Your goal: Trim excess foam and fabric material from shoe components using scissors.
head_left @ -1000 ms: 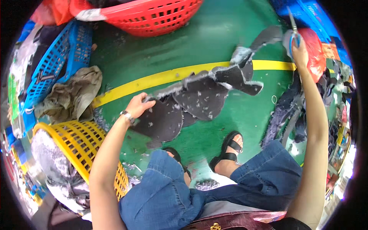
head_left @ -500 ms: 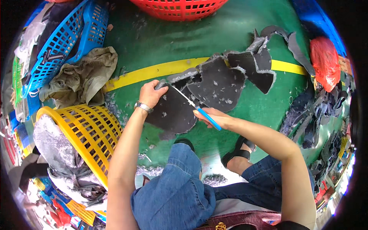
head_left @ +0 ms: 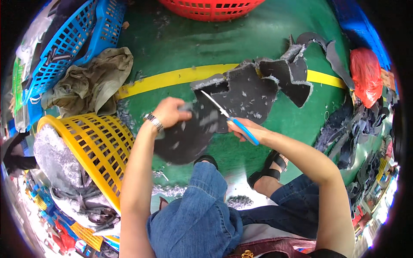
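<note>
My left hand (head_left: 169, 112) pinches the upper edge of a dark grey fabric piece (head_left: 183, 142) with a rounded lower end; both are somewhat blurred by motion. In my right hand (head_left: 251, 129) are blue-handled scissors (head_left: 217, 105), their pale blades pointing up and left over the fabric. The blades look closed or nearly so. Beyond them, more dark grey fabric pieces (head_left: 249, 92) with fuzzy, frayed edges spread to the right across the green floor, bits of lint on top. Whether the held piece still joins them is hard to see through the blur.
A yellow basket (head_left: 103, 142) full of grey fluffy material leans at my left. Behind it lie a crumpled olive cloth (head_left: 97, 81) and blue baskets (head_left: 64, 51). A red basket (head_left: 215, 10) stands ahead. Rightward are a red plastic bag (head_left: 365, 77) and dark scraps (head_left: 365, 120).
My left hand has drawn the rounded fabric piece down and slightly left, away from the other pieces. The scissors in my right hand have shifted a little to the right.
</note>
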A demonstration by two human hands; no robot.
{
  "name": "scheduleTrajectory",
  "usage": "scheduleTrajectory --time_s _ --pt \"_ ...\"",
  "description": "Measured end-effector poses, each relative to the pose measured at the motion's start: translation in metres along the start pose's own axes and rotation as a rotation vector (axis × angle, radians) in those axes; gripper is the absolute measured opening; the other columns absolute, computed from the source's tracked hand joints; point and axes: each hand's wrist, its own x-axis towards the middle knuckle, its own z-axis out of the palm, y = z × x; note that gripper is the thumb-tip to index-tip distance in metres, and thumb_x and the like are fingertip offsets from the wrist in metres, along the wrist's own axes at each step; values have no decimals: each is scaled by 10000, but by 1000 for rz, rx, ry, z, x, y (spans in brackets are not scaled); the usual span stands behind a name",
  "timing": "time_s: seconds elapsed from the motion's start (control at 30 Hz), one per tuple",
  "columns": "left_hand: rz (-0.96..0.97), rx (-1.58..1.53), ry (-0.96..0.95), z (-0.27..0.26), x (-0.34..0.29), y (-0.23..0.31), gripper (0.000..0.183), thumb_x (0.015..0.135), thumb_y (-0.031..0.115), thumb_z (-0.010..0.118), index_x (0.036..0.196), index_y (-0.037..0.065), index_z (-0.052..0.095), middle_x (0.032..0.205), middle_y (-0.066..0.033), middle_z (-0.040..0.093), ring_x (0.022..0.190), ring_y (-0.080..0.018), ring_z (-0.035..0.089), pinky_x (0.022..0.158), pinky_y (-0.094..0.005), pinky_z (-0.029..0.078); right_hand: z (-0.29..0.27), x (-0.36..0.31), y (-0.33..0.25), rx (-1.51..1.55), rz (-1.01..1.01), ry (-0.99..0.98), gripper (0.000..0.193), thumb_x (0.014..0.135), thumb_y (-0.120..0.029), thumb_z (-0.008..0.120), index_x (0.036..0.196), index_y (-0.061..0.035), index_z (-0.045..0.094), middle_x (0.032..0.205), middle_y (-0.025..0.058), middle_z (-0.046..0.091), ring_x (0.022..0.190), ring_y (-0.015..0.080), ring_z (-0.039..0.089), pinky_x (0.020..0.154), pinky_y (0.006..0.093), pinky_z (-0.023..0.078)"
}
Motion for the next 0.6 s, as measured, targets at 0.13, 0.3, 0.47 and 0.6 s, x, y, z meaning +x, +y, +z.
scheduleTrajectory --time_s 0.13,0.3,0.47,0.6 --pt "338 191 -264 -6 -15 52 215 658 215 673 785 50 622 726 -141 591 685 -272 569 620 -361 426 -29 -18 19 28 -22 103 653 751 -681 392 896 -56 515 619 11 427 569 107 443 508 256 392" --pt "677 399 376 12 63 30 258 666 247 663 850 67 635 989 -143 553 900 -298 530 767 -380 427 -35 -7 -1 106 151 124 651 758 -679 385 940 -66 508 612 9 421 552 101 439 492 248 398" --pt "393 248 87 13 85 35 222 690 227 639 819 47 618 898 -127 585 843 -310 542 699 -384 431 -35 -3 1 26 66 186 654 746 -675 414 822 -32 509 563 9 414 510 102 429 472 252 395" --pt "358 283 167 7 61 26 195 693 196 614 802 36 594 780 -148 593 771 -341 552 680 -408 432 -32 -9 -4 -26 100 184 636 744 -659 432 798 -29 503 577 11 419 536 115 437 497 263 404"
